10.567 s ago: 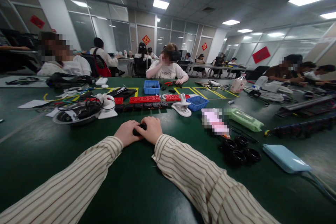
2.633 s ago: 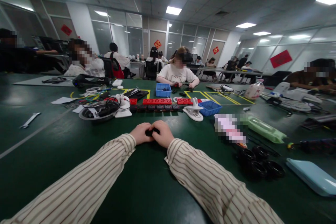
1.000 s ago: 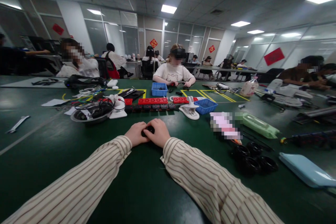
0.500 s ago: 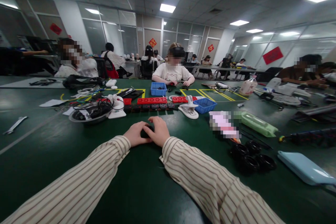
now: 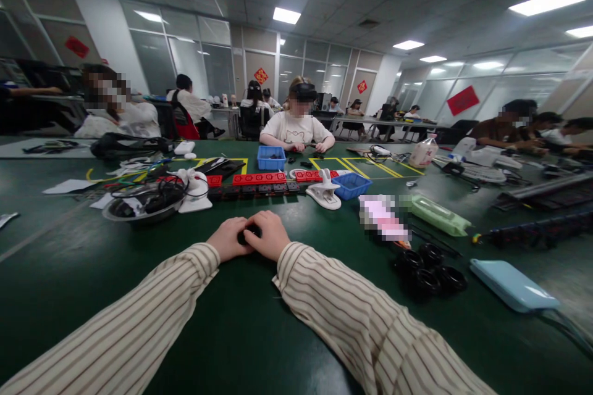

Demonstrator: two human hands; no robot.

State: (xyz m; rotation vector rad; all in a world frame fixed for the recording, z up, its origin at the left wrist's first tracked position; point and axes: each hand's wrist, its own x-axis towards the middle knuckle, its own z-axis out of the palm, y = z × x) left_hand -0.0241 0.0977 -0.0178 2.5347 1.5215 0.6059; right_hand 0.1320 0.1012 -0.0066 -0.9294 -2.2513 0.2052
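Right hand [image 5: 269,234]: clasped on the black piece [image 5: 254,229], fingers now bent over it; half a second ago they were lifted and straighter.
Left hand [image 5: 228,239]: wrapped around the opposite side, as before.
Between the hands: the black piece, mostly covered by fingers, its shape unclear.
Far left of the hands: wrench [image 5: 8,220], now cut off by the picture's edge.
Beyond the hands: red blocks [image 5: 260,178]; to their right, a white clip [image 5: 323,194] partly before a blue bin [image 5: 352,186].
Right of the right hand: black rings [image 5: 427,269], nearer than the green packet [image 5: 438,216].
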